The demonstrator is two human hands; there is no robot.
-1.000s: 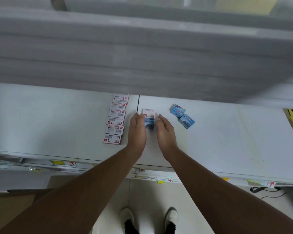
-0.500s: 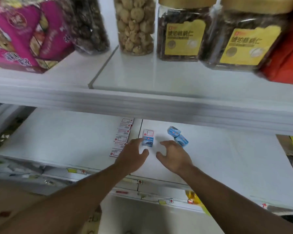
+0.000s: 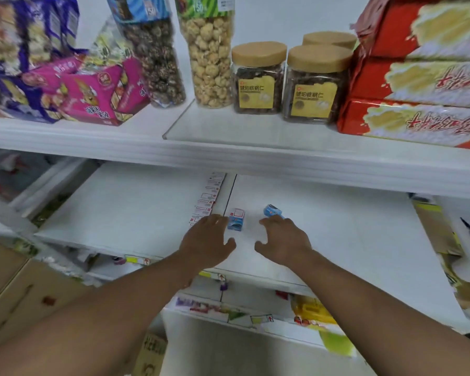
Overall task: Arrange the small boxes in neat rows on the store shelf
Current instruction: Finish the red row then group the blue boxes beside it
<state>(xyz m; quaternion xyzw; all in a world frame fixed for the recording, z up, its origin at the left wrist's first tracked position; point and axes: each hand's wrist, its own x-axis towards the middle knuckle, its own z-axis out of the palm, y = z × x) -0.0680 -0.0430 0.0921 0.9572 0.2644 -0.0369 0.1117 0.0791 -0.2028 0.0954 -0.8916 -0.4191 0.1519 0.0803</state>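
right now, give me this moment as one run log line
left hand: open, beside blue box | right hand: open, fingers at loose blue box | row: lined up

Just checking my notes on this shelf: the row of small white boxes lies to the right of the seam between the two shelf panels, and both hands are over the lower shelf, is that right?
Not quite. The row of small white boxes lies left of the seam, as the head view shows. Both the left hand and right hand are over the lower shelf.
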